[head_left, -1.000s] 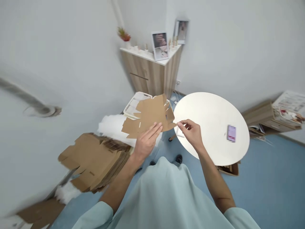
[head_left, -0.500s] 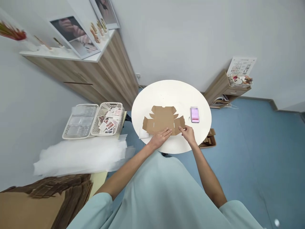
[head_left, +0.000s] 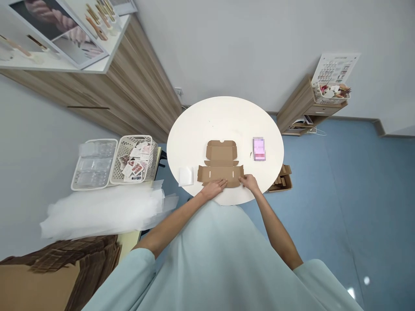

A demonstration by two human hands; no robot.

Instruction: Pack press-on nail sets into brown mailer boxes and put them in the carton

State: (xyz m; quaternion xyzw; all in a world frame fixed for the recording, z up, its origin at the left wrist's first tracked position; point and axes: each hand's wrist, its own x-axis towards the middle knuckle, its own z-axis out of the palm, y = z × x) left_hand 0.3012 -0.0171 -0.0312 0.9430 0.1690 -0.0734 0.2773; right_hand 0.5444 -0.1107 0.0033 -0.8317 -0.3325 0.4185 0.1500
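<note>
A brown cardboard box, partly folded, lies on the white oval table with its notched lid panel spread toward the wall. Two small white slots show in its near panel, and the short side flaps stand up along that panel. My left hand rests on the near edge of the cardboard, its fingers stretched out toward the right. At the near right corner, my right hand pinches the side flap between thumb and fingers. A white square packet lies left of the box.
A phone with a blurred pink screen lies at the table's right. On the left are white baskets with printed cards and clear trays, a pile of white sheets and stacked cardboard. An open carton stands on the floor.
The box's side flaps, spread outward before, are now turned up and inward, and a crease splits lid and base. My right hand moved slightly left. The white packet is more fully visible.
</note>
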